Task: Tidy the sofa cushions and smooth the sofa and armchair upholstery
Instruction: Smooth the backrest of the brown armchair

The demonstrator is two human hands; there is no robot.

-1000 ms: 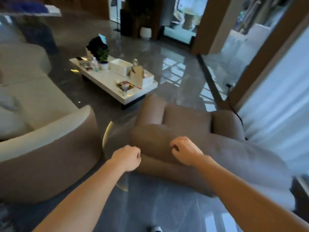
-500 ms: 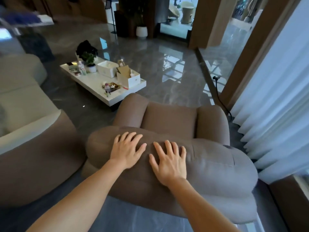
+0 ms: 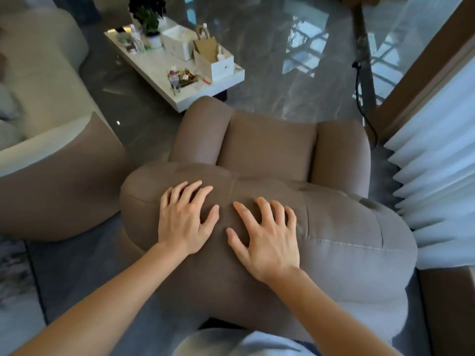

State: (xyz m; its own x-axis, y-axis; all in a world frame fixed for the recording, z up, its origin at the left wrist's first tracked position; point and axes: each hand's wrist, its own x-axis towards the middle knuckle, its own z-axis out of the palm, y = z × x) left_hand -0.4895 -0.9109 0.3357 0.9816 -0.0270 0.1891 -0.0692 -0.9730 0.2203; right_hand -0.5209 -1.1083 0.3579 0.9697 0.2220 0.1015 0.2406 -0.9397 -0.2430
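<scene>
My left hand point(image 3: 183, 222) and right hand point(image 3: 264, 240) lie flat, fingers spread, holding nothing, palms pressed on the top of the armchair point(image 3: 270, 150) backrest. I stand behind the chair, so its seat lies beyond my fingertips and its padded back runs crosswise under both palms. The left hand sits near the backrest's left end; the right sits near its middle, with a long unsmoothed stretch running on toward the curtain point(image 3: 437, 163). I judge the right hand better placed to sweep that way. Beyond the armchair's left arm stands the low white surface point(image 3: 159, 65), cluttered with boxes and bottles. Left of the armchair, across dark glossy floor point(image 3: 270, 60), is the pale sofa point(image 3: 38, 86).
</scene>
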